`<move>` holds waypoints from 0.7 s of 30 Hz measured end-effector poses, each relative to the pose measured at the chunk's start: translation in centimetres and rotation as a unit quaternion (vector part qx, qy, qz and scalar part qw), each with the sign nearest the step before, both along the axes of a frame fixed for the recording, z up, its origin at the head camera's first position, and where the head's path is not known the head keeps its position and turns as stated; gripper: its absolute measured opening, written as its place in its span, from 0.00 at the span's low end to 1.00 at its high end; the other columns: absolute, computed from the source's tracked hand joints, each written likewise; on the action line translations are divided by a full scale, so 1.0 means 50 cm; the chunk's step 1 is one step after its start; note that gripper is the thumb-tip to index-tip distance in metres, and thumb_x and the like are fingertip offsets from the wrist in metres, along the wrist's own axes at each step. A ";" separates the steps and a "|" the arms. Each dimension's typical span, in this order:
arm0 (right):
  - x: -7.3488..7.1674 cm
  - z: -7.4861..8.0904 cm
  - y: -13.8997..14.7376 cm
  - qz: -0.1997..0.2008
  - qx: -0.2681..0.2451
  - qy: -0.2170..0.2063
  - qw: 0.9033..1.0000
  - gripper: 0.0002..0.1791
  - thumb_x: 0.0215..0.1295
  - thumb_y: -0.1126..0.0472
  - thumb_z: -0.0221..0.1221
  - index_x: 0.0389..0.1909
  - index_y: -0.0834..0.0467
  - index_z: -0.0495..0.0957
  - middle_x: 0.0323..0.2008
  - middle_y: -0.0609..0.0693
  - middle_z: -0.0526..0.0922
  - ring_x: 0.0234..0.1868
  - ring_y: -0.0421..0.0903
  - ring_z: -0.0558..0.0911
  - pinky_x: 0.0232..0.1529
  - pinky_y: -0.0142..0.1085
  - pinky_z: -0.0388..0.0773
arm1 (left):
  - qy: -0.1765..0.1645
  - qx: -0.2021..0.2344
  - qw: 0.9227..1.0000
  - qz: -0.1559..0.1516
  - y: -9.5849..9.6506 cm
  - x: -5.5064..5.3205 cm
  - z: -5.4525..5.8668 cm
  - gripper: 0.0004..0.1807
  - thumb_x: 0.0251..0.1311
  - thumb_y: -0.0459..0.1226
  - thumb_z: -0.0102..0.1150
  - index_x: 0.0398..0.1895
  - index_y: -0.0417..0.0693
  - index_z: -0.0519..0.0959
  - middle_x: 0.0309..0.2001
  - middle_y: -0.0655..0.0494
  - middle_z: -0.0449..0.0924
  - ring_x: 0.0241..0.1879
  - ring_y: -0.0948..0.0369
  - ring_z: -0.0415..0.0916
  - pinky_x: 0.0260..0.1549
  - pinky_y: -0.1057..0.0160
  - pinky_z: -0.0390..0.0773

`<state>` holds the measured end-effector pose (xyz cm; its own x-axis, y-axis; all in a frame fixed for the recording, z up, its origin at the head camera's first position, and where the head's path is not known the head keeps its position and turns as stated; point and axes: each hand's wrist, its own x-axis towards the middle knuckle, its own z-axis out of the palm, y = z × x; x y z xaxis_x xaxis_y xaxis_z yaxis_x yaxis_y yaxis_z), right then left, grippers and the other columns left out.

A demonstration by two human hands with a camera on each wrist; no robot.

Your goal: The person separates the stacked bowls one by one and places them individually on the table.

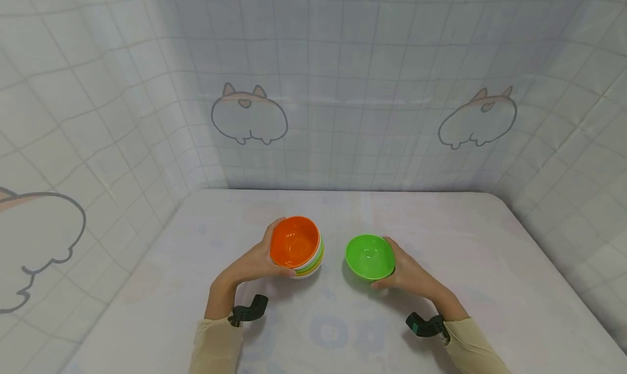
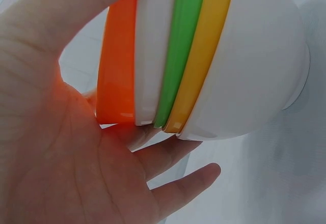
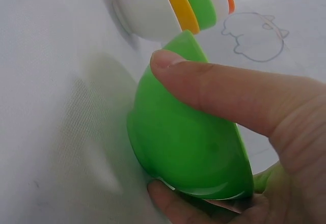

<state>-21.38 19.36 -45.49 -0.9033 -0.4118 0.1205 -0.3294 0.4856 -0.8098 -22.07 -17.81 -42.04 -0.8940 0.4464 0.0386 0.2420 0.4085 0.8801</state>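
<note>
A stack of nested bowls stands on the table, left of centre in the head view. Its top is an orange bowl (image 1: 295,241); beneath come white, green, yellow and white rims, clearest in the left wrist view, where the lowest white bowl (image 2: 254,66) shows. My left hand (image 1: 257,259) grips the stack's upper part from the left, thumb in front and fingers behind. To the right, a separate green bowl (image 1: 369,257) faces upward, held by my right hand (image 1: 405,270). In the right wrist view the thumb (image 3: 214,89) presses its side and fingers reach around below; whether its base touches the table cannot be told.
A pale cloth covers the table (image 1: 313,330). Behind it hangs a grid-patterned curtain (image 1: 343,63) with cartoon animal drawings, and similar cloth rises on both sides. A dark wrist mount (image 1: 250,310) sits on the left forearm, another mount (image 1: 425,326) on the right.
</note>
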 end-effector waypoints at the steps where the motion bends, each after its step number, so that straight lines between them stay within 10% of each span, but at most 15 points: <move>1: 0.001 0.000 0.000 -0.003 0.003 -0.004 1.000 0.59 0.40 0.55 0.79 0.69 0.64 0.53 0.61 0.59 0.68 0.60 0.58 0.70 0.56 0.59 0.67 | -0.001 0.000 1.000 0.000 0.000 0.000 0.000 0.65 0.41 0.45 0.79 0.75 0.62 0.39 0.70 0.56 0.55 0.65 0.52 0.59 0.59 0.41 0.63; 21: 0.008 0.007 0.005 -0.014 0.044 -0.018 0.999 0.69 0.43 0.53 0.77 0.72 0.72 0.36 0.70 0.72 0.52 0.68 0.67 0.57 0.61 0.63 0.58 | -0.003 -0.008 1.000 0.003 0.001 -0.001 0.001 0.66 0.41 0.46 0.79 0.75 0.61 0.38 0.71 0.56 0.54 0.65 0.52 0.58 0.59 0.41 0.64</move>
<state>-20.95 19.59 -45.13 -0.9175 -0.3943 0.0525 -0.2869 0.5644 -0.7740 -22.11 -17.78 -41.98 -0.8969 0.4413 0.0265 0.2343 0.4236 0.8750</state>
